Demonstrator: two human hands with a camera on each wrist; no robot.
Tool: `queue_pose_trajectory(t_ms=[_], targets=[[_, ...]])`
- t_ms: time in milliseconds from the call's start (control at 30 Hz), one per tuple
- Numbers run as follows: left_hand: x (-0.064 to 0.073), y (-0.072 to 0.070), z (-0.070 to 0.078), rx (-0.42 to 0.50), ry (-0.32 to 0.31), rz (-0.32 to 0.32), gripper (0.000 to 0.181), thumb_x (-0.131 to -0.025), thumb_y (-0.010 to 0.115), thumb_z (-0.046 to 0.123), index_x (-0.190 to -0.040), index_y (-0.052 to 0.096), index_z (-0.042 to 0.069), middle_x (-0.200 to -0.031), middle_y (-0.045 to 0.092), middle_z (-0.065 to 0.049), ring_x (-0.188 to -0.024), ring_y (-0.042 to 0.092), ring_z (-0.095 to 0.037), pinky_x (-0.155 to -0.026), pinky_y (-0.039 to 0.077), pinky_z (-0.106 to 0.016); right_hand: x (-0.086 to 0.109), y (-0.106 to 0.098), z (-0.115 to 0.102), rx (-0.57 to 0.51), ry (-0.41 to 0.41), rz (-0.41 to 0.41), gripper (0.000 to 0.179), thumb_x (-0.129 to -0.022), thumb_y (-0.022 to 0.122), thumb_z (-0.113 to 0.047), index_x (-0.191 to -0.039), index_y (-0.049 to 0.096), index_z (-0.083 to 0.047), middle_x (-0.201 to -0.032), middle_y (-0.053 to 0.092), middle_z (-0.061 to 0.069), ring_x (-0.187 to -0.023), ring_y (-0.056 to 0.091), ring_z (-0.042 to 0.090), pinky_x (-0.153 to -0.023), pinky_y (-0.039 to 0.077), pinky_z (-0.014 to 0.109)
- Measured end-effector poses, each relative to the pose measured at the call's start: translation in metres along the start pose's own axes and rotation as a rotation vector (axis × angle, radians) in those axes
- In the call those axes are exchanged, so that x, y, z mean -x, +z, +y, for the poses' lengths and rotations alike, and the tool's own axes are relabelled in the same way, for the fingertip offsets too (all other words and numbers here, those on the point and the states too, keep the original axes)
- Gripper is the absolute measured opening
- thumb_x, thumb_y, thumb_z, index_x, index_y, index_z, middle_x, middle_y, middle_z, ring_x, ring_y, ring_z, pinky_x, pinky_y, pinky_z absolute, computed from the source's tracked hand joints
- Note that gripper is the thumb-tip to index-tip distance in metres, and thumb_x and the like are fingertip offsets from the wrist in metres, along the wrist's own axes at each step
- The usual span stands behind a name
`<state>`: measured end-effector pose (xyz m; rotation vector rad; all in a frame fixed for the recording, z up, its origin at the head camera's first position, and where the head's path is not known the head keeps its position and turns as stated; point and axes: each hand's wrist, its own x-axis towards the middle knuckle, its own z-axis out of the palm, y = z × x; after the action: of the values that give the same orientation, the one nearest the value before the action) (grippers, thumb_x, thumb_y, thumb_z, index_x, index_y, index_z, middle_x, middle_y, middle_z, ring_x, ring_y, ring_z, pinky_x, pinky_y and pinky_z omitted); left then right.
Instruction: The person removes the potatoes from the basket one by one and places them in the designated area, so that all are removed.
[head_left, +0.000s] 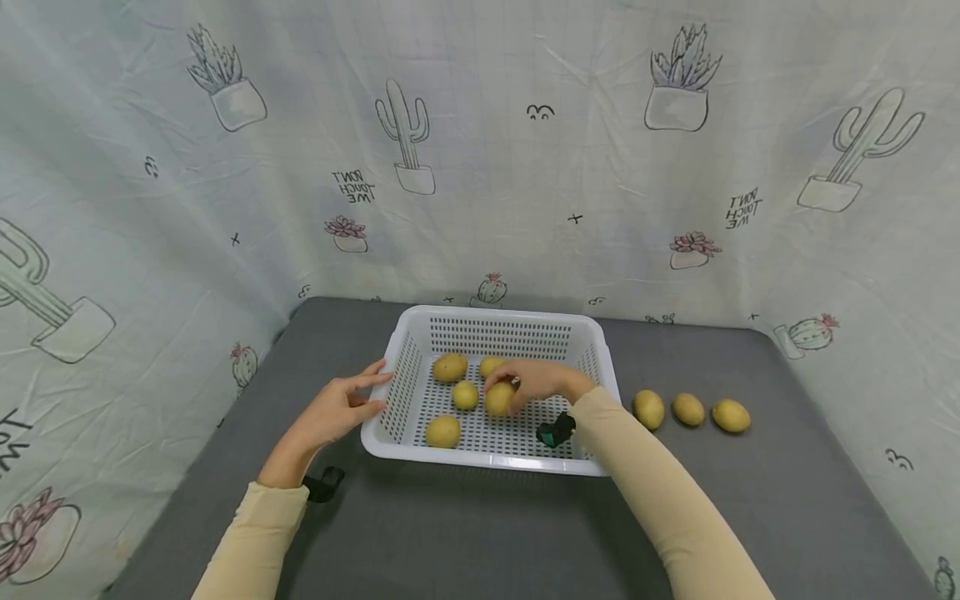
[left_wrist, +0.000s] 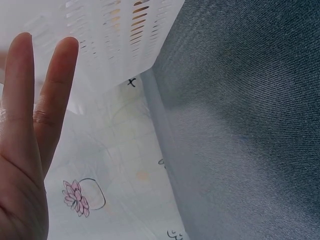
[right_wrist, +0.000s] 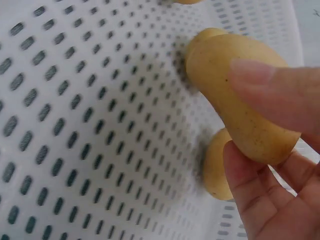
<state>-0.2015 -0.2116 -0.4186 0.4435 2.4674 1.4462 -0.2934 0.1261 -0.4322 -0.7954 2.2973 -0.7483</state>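
My right hand (head_left: 528, 383) is over the inside of a white plastic basket (head_left: 450, 456), pinching a yellow potato (right_wrist: 245, 90) between thumb and fingers. Around it in the basket lie several other potatoes, among them one at the back left (head_left: 450, 367), a small one (head_left: 465, 395) and one near the front (head_left: 442, 431). With its fingers extended, my left hand (head_left: 330, 412) touches the basket's left rim. The left wrist view shows two straight fingers (left_wrist: 55, 90) beside the slotted basket wall.
Three potatoes lie in a row on the grey tabletop right of the basket: left (head_left: 648, 409), middle (head_left: 687, 409) and right (head_left: 731, 415). A pale curtain (head_left: 510, 208) printed with cacti surrounds the back and sides of the table (head_left: 480, 542).
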Motion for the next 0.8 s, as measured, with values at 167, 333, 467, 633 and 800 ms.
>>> queue_pose_trajectory(t_ms=[167,333,467,633,800], targets=[[0.0,0.0,0.001,0.016,-0.004,0.001,0.053,-0.092,0.061,0.007,-0.141,0.042,-0.003,-0.157,0.018,-0.018,-0.099,0.067,-0.034,-0.071,0.051,-0.026,0.004,-0.004,0.003,-0.08,-0.086,0.037,0.051,-0.077,0.075,-0.006,-0.125,0.062,-0.011,-0.135,0.051,0.008,-0.109,0.052,0.02,-0.094,0.044,0.037],[0.001,0.001,0.001,0.006,-0.009,0.01,0.053,-0.091,0.062,0.008,-0.141,0.043,-0.001,-0.157,0.019,-0.016,-0.099,0.066,-0.033,-0.071,0.051,-0.025,0.009,-0.01,0.003,-0.167,-0.186,0.068,0.054,-0.079,0.072,-0.006,-0.131,0.056,-0.004,-0.136,0.052,0.012,-0.105,0.053,0.02,-0.092,0.045,0.036],[0.001,0.001,0.002,0.001,-0.006,0.01,0.053,-0.092,0.061,0.007,-0.141,0.043,-0.002,-0.157,0.019,-0.017,-0.1,0.066,-0.035,-0.071,0.051,-0.025,0.014,-0.014,0.002,-0.214,-0.234,0.12,0.053,-0.081,0.071,-0.008,-0.131,0.056,-0.004,-0.131,0.055,0.011,-0.102,0.054,0.019,-0.087,0.046,0.034],[0.001,0.001,0.002,-0.002,-0.003,0.016,0.053,-0.091,0.061,0.006,-0.14,0.043,-0.003,-0.157,0.019,-0.017,-0.096,0.067,-0.035,-0.069,0.05,-0.025,0.02,-0.018,0.002,-0.27,-0.29,0.215,0.049,-0.083,0.071,-0.008,-0.129,0.056,-0.002,-0.125,0.057,0.014,-0.098,0.053,0.019,-0.084,0.045,0.034],[0.0,0.001,0.001,-0.005,-0.001,0.013,0.053,-0.091,0.062,0.007,-0.14,0.044,-0.003,-0.156,0.019,-0.018,-0.096,0.067,-0.035,-0.07,0.05,-0.025,0.029,-0.021,-0.001,-0.376,-0.323,0.296,0.049,-0.082,0.071,-0.003,-0.128,0.055,0.002,-0.124,0.056,0.018,-0.094,0.055,0.017,-0.08,0.047,0.031]])
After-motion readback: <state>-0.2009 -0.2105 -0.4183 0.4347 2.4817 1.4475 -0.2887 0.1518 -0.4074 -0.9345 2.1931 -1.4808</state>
